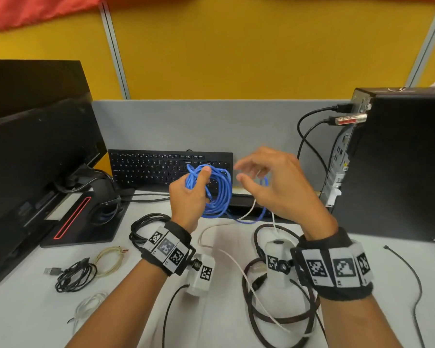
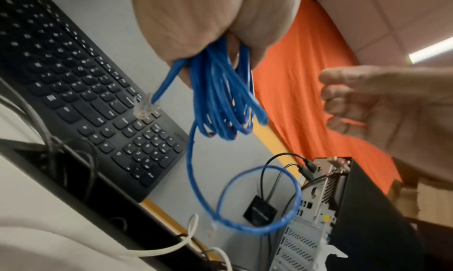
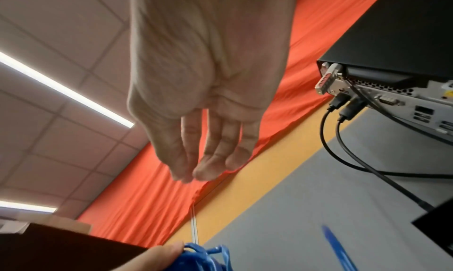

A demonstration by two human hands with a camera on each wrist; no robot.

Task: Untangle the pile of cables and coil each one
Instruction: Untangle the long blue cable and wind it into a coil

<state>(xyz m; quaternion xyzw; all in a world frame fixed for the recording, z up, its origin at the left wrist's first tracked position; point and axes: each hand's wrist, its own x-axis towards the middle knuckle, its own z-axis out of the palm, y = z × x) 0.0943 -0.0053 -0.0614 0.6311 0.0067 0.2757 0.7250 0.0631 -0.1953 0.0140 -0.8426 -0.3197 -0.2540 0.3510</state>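
My left hand (image 1: 197, 183) grips a bundle of blue network cable (image 1: 217, 194) above the keyboard, thumb on top of the loops. In the left wrist view the blue coil (image 2: 220, 100) hangs from the fist, its clear plug (image 2: 144, 108) sticks out, and a loose blue loop (image 2: 259, 199) dangles below. My right hand (image 1: 246, 172) hovers just right of the coil, fingers (image 3: 208, 168) straight and holding nothing. On the desk below lie a white cable (image 1: 236, 267) and a dark braided cable (image 1: 274, 321).
Coiled cables lie at the front left: a black coil (image 1: 146, 227), a black USB one (image 1: 76, 275), a beige one (image 1: 111, 262) and a white one (image 1: 88, 307). A keyboard (image 1: 148, 169), monitor (image 1: 35, 159) and PC tower (image 1: 399, 159) ring the desk. A thin black cable (image 1: 412, 272) runs right.
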